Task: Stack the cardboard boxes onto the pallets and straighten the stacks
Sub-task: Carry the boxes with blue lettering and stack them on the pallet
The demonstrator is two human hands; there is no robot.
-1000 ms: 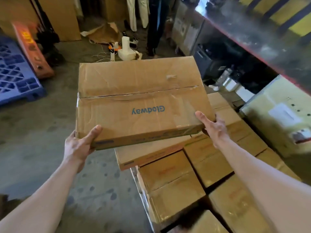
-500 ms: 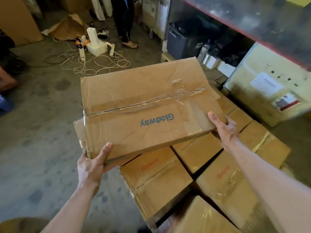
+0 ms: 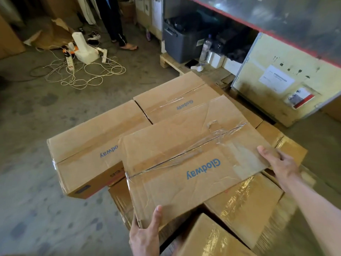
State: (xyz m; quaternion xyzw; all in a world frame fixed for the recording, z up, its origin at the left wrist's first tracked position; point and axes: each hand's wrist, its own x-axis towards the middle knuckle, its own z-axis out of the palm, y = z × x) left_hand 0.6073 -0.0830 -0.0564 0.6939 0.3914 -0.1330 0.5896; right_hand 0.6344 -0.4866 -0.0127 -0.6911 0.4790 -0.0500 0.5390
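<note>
- I have the Glodway cardboard box (image 3: 193, 163) dead centre, held over the lower layer of taped boxes (image 3: 245, 206) on the stack. I cannot tell whether its underside touches them yet.
- Left hand (image 3: 145, 235) grips the near corner at 6 o'clock, with the thumb on the top face and the fingers hidden beneath.
- Right hand (image 3: 282, 163) grips the corner at 3 o'clock in the same way, thumb on top and the rest curled under the edge.
- The box's long axis, marked by the tape seam, runs from 8 o'clock to 2 o'clock.
- The left neighbour box (image 3: 88, 154) lies at 9 o'clock with its seam roughly parallel. The held box covers its right end from this view.
- The far box (image 3: 171, 100) sits at 12 o'clock, and the held box's far edge overlaps it in view.
- My read is that the slot is the corner those two boxes form, so the move is to 10 o'clock and down.
- The left hand is nearer the neighbour box and could get pinched there. The right hand has the free side.
</note>
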